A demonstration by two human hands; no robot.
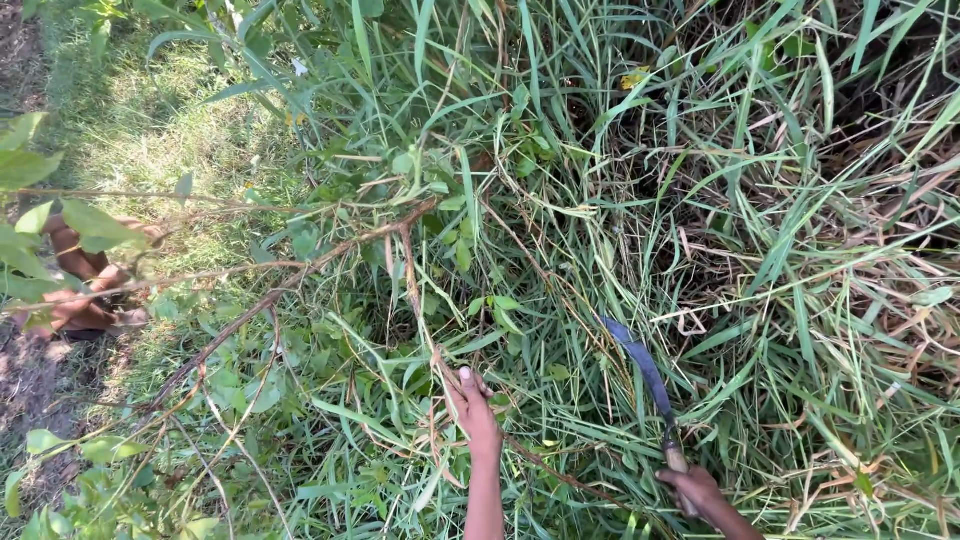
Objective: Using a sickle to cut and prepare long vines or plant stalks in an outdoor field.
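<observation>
Barely started by the look of it: the left hand point(472, 405) has its grip closed on a brown stem point(415, 290), the right hand point(697, 490) clamps a sickle point(645, 370), and the tall grass point(760, 200) looks uncut.

Tall green grass point(760, 200) fills the right half of the frame, with dry brown blades mixed in at far right. Short mown grass point(150, 130) lies at upper left. A bare foot point(85, 290) stands at left edge, beside bare soil point(30, 390). A small yellow flower point(634, 77) sits at upper centre.
</observation>
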